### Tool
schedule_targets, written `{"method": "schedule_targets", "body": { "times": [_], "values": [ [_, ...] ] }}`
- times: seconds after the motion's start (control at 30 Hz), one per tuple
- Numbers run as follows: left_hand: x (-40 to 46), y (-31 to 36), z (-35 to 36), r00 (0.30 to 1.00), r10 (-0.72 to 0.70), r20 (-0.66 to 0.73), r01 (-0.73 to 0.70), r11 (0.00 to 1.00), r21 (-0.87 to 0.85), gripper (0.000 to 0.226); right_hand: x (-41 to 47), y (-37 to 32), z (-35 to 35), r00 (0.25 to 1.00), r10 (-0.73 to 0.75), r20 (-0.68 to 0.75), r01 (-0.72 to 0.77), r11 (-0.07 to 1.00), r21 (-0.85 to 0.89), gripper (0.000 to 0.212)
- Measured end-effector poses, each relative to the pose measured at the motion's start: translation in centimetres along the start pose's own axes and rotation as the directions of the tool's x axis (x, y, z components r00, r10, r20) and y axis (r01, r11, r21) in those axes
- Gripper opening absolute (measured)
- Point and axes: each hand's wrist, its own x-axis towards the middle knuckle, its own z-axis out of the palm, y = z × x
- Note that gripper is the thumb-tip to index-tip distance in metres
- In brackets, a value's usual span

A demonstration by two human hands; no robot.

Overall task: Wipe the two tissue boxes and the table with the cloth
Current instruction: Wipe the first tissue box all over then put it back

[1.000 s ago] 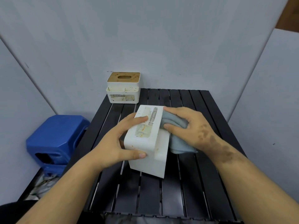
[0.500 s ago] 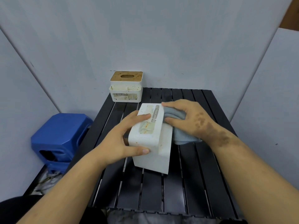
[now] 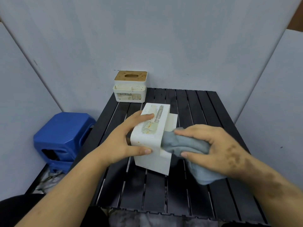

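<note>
A white tissue box point(image 3: 151, 136) lies tipped on its side in the middle of the black slatted table point(image 3: 205, 112). My left hand point(image 3: 124, 140) grips it from the left, fingers over the labelled face and thumb along its near edge. My right hand point(image 3: 211, 149) clutches a bunched grey-blue cloth point(image 3: 180, 145) and holds it against the box's right side near the front corner. A second tissue box point(image 3: 130, 86), white with a stained brown lid, stands upright at the table's far left corner, apart from both hands.
A blue plastic stool point(image 3: 62, 136) stands on the floor left of the table. Grey partition walls close in behind and on both sides. Bare slats show on the table's right and near parts.
My right hand has drawn the cloth toward me along the box's right side, from its far end to its near corner. My left hand keeps its grip.
</note>
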Motion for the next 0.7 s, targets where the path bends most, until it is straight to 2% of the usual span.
{"method": "schedule_targets", "body": {
  "times": [0.07,0.17,0.23,0.33,0.4,0.57,0.7],
  "values": [
    [0.1,0.2,0.2,1.000,0.010,0.014,-0.010,1.000,-0.027,0.086,1.0,-0.7,1.5,0.998,-0.006,-0.062,0.004,0.999,-0.034,0.049],
    [0.1,0.5,0.4,0.999,0.027,0.018,-0.026,0.999,-0.044,0.084,2.4,-1.7,3.3,0.966,0.095,-0.240,-0.104,0.994,-0.023,0.048],
    [0.0,0.4,0.4,1.000,0.028,0.013,-0.027,0.999,-0.044,0.084,2.3,-2.3,4.3,0.956,0.104,-0.275,-0.114,0.993,-0.021,0.047],
    [-0.1,0.3,0.2,0.999,0.029,0.032,-0.027,0.997,-0.069,0.084,1.1,-2.4,3.3,0.993,0.026,-0.111,-0.029,0.999,-0.024,0.049],
    [-0.1,0.3,0.2,0.999,0.031,0.035,-0.028,0.997,-0.072,0.084,0.9,-1.7,1.8,0.999,0.027,-0.046,-0.030,0.997,-0.067,0.048],
    [-0.2,0.5,0.5,0.999,0.031,0.025,-0.030,0.998,-0.052,0.083,2.2,-2.3,2.4,0.986,0.075,-0.149,-0.092,0.989,-0.116,0.045],
    [-0.2,0.5,0.6,0.999,0.046,0.024,-0.045,0.998,-0.045,0.083,0.7,-3.5,3.4,0.998,0.045,-0.054,-0.052,0.989,-0.142,0.054]
  ]
}}
